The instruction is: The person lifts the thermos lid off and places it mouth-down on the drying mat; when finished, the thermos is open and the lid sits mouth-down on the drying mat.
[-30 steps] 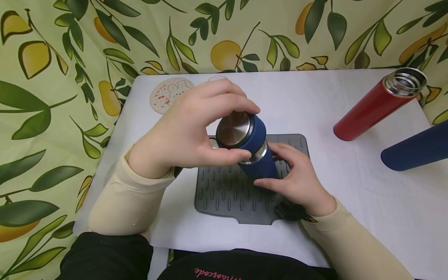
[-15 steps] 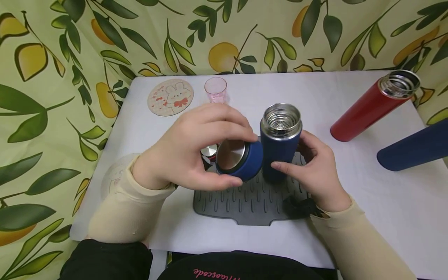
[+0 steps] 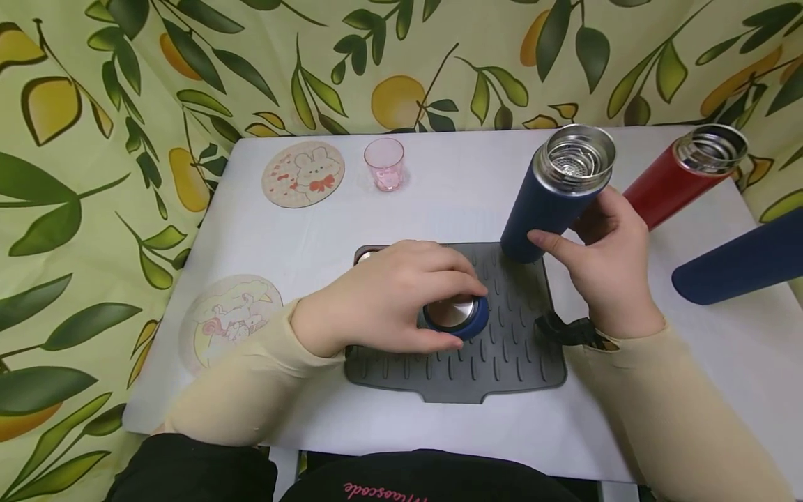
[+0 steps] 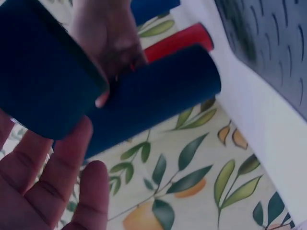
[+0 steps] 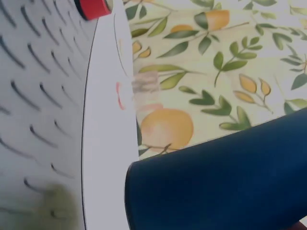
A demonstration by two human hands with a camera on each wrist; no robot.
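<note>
Over the grey ribbed mat (image 3: 502, 362), my left hand (image 3: 389, 300) grips a blue screw lid with a steel top (image 3: 461, 317) between thumb and fingers. In the left wrist view that lid (image 4: 43, 72) fills the upper left, fingers along its edge. My right hand (image 3: 608, 261) holds a blue thermos bottle (image 3: 542, 202) round its side, above the mat's far right corner. The bottle's mouth is uncovered and shows a steel strainer inside. It leans a little to the right. Its blue body (image 5: 216, 182) also fills the lower right of the right wrist view.
An uncovered red thermos (image 3: 665, 178) and a second blue bottle (image 3: 734, 261) stand at the right. At the back are a pink glass (image 3: 385, 167) and a rabbit coaster (image 3: 304, 174); another coaster (image 3: 232, 321) lies left. A red lid (image 5: 95, 8) sits on the mat, mostly hidden by my left hand in the head view.
The lid has come off the blue thermos bottle. My left hand has lowered it toward the mat, while my right hand has carried the bottle away to the right and back.
</note>
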